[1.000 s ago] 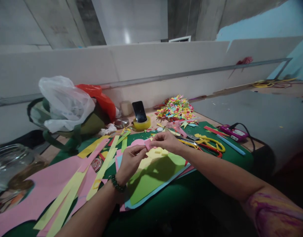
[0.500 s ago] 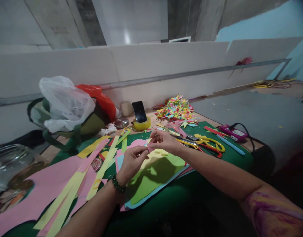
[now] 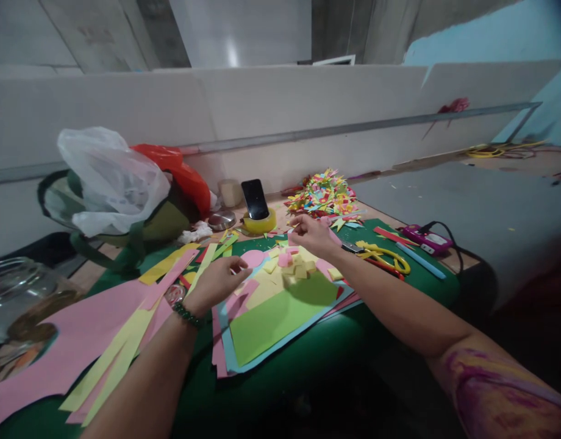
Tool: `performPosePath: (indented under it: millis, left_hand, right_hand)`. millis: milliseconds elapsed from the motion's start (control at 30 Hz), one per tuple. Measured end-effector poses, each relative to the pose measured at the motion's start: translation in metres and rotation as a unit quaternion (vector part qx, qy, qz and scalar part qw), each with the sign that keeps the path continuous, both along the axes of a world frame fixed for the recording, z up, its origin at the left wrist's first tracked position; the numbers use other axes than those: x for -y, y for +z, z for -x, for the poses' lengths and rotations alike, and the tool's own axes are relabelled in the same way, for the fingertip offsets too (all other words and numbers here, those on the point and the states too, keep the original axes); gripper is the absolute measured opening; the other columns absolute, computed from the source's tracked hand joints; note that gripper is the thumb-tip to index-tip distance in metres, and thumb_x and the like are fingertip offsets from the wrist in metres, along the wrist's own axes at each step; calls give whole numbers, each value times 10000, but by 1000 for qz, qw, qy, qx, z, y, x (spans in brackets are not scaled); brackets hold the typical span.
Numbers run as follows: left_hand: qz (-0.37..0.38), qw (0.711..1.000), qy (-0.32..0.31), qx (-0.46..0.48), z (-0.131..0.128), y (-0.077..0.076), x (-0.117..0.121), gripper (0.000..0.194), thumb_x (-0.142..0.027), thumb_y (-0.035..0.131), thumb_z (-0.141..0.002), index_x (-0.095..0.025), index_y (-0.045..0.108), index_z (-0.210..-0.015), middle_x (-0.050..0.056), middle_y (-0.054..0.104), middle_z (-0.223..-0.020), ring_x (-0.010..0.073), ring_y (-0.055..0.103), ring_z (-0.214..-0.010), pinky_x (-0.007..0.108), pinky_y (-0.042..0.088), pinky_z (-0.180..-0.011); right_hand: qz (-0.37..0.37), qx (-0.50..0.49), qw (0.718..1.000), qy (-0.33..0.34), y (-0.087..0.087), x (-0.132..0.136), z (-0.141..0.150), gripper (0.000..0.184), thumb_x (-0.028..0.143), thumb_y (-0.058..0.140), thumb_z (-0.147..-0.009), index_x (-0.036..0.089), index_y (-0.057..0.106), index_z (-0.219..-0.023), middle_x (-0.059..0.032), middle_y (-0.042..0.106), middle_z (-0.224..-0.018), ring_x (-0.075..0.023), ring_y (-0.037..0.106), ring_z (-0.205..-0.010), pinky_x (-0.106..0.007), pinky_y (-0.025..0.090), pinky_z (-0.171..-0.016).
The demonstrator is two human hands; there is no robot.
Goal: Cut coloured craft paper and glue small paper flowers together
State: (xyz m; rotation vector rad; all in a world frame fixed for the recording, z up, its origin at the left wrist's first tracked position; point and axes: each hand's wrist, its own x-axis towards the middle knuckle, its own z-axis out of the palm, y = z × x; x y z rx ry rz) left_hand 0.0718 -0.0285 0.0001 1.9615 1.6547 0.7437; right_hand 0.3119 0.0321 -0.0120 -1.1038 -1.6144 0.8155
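My left hand (image 3: 219, 281), with a dark green bead bracelet (image 3: 187, 314), hovers at the left edge of a stack of coloured paper sheets (image 3: 271, 334). Its fingers are loosely bent and apart, with nothing visible in them. My right hand (image 3: 311, 236) is over the stack's far side, fingers curved and slightly spread; I see nothing clearly held. Small folded yellow paper pieces (image 3: 301, 268) lie between the hands, with a small pink paper piece (image 3: 285, 260) among them. A pink glue gun (image 3: 334, 238) lies partly hidden behind my right hand.
Yellow-handled scissors (image 3: 385, 256) and a blue stick (image 3: 421, 261) lie right. Behind are a heap of paper scraps (image 3: 326, 194), a phone (image 3: 255, 199) on a yellow tape roll (image 3: 259, 222), and a bag (image 3: 171, 207). Paper strips (image 3: 120, 360) and a glass jar (image 3: 22, 299) stand left.
My hands have moved apart, the left leftward and the right up and away. The small pink piece they pinched together is no longer between them, and the yellow pieces are uncovered.
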Motion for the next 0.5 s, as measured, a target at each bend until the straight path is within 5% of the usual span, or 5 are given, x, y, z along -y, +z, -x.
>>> performPosePath:
  millis: [100, 233, 400, 500]
  left_hand:
    - [65, 992, -34, -107, 5, 0, 3, 328, -483, 706, -589, -211, 645, -762, 18, 639, -692, 190, 548, -616, 267, 325, -534]
    - [60, 978, -56, -190, -3, 0, 11, 282, -396, 705, -549, -220, 514, -657, -15, 527, -606, 160, 454, -542, 267, 245, -497]
    - [68, 970, -70, -222, -5, -2, 11, 199, -296, 634, -564, -208, 530, -709, -7, 518, -644, 166, 458, -572, 269, 256, -508]
    - [87, 974, -61, -202, -2, -3, 9, 336, -291, 633, -575, -193, 604, -895, 11, 587, -702, 195, 521, -615, 269, 291, -522]
  right_hand:
    - [0, 111, 994, -15, -8, -5, -2, 256, 151, 554, -680, 172, 540, -935, 47, 587, -624, -123, 549, -606, -233, 397, -575]
    - [5, 225, 974, -29, -14, -9, -4, 298, 114, 555, -679, 168, 577, -971, 30, 636, -642, -135, 571, -616, -224, 383, -557]
    - [-12, 246, 967, -61, -16, -13, -5, 259, 135, 570, -718, 165, 603, -973, -33, 699, -829, -168, 621, -756, -255, 437, -650]
    - [-41, 233, 967, -89, -14, -14, -4, 179, 185, 550, -780, 176, 613, -948, -54, 698, -935, -175, 628, -856, -298, 452, -789]
